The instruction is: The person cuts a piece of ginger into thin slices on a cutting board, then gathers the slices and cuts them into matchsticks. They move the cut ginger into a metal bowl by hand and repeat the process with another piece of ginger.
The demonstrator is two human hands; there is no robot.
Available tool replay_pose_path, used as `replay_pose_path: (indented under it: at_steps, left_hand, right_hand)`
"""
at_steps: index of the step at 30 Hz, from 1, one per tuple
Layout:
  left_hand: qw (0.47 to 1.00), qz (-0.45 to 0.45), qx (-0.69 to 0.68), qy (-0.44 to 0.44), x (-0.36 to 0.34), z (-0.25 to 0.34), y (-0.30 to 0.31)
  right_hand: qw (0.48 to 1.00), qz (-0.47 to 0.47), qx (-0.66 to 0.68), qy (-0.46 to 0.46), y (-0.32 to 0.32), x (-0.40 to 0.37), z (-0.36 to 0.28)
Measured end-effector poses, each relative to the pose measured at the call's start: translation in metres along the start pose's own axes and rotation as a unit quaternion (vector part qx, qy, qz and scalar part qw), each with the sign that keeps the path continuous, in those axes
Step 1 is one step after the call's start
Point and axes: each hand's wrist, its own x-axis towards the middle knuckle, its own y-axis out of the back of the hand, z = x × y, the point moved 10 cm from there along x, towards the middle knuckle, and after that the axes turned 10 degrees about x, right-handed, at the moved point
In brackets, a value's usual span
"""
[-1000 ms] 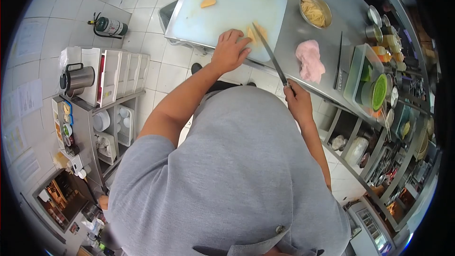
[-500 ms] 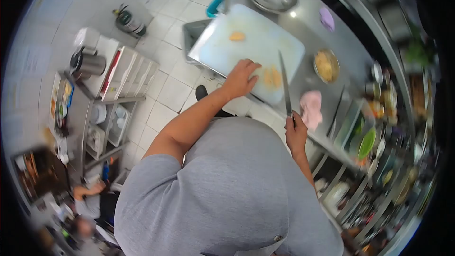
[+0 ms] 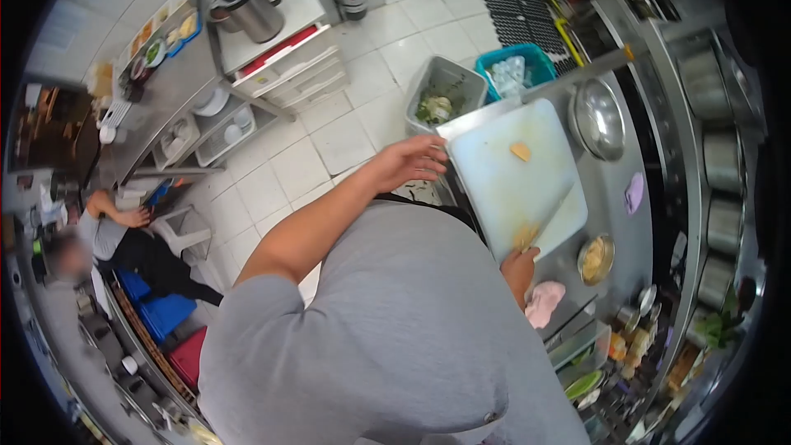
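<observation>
One knife [image 3: 554,216] was clamped in the right hand [image 3: 518,269], whose fingers were closed around the handle at the near edge of the cutting board [image 3: 498,189]. The blade slanted across the board, away from the person, and beside it lay some thin yellow slices [image 3: 524,236]; the glare there was strong, so whether the edge touched them could not be told. The right forearm was mostly hidden behind the grey shirt [image 3: 395,313].

The left arm [image 3: 309,222] reached forward, slightly bent at the elbow, and ended in the left hand [image 3: 409,160], which held nothing. Its fingers were loosely curved and a little apart, the tips beside the board's left side; contact with it was unclear.

A single yellow piece [image 3: 520,152] lay well apart from the slices, toward the far end of the board. On the metal surface [image 3: 614,213] to the right stood a small bowl [image 3: 609,273] of pale yellow pieces, with a crumpled pink cloth [image 3: 545,304] near the right hand. A large metal bowl [image 3: 597,121] stood just beyond the board.
</observation>
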Motion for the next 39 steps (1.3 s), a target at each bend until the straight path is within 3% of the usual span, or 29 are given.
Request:
replay_pose_path:
  at_steps: [3,5,9,12,13,14,17,18,20,21,22,24,26,29,33,39]
  left_hand:
    - [0.996,-0.024,-0.079,-0.035,-0.011,0.006,-0.003]
    - [0.995,-0.035,-0.088,-0.041,-0.007,-0.001,-0.013]
    - [0.991,-0.013,-0.13,-0.036,0.02,-0.028,-0.06]
    - [0.997,0.0,-0.069,0.022,0.049,-0.07,-0.11]
    - [0.988,0.05,0.143,-0.01,0.063,-0.081,-0.118]
    - [0.932,0.091,0.348,-0.045,0.074,-0.087,-0.132]
    - [0.698,0.043,0.648,-0.303,0.064,-0.071,-0.234]
    - [0.698,0.048,0.646,-0.304,0.066,-0.08,-0.243]
    - [0.664,0.009,0.664,-0.344,0.067,-0.09,-0.266]
    - [0.654,-0.013,0.665,-0.36,0.071,-0.098,-0.267]
    - [0.653,-0.007,0.665,-0.362,0.077,-0.1,-0.262]
    - [0.64,-0.001,0.68,-0.356,0.083,-0.116,-0.252]
    - [0.664,0.024,0.666,-0.338,0.086,-0.118,-0.25]
    - [0.679,0.036,0.659,-0.321,0.09,-0.112,-0.245]
    - [0.694,0.036,0.651,-0.305,0.094,-0.111,-0.242]
    - [0.708,0.054,0.632,-0.311,0.088,-0.112,-0.235]
  right_hand:
    - [0.997,-0.007,0.064,0.03,0.005,-0.001,-0.002]
    - [0.997,-0.048,0.05,-0.023,-0.01,0.016,0.021]
    - [0.994,-0.043,0.099,0.031,0.005,0.026,0.018]
    - [0.982,-0.059,0.171,0.056,0.003,0.034,0.026]
    - [0.981,-0.058,0.18,0.038,0.008,0.036,0.029]
    - [0.967,-0.088,0.24,0.015,0.013,0.037,0.027]
    - [0.93,-0.122,0.346,-0.029,0.013,0.027,0.04]
    - [0.913,-0.124,0.387,-0.029,0.017,0.029,0.04]
    - [0.928,-0.113,0.355,-0.017,0.025,0.028,0.049]
    - [0.957,-0.064,0.277,0.059,0.038,0.027,0.05]
    - [0.972,-0.013,0.196,0.129,0.057,0.023,0.039]
    - [0.976,-0.055,0.185,0.1,0.067,0.014,0.05]
    - [0.983,-0.122,0.08,0.112,0.073,0.006,0.052]
    - [0.982,-0.16,0.023,0.095,0.08,-0.001,0.064]
    - [0.985,-0.126,0.027,0.118,0.068,0.013,0.061]
    - [0.981,-0.149,0.037,0.119,0.067,0.015,0.047]
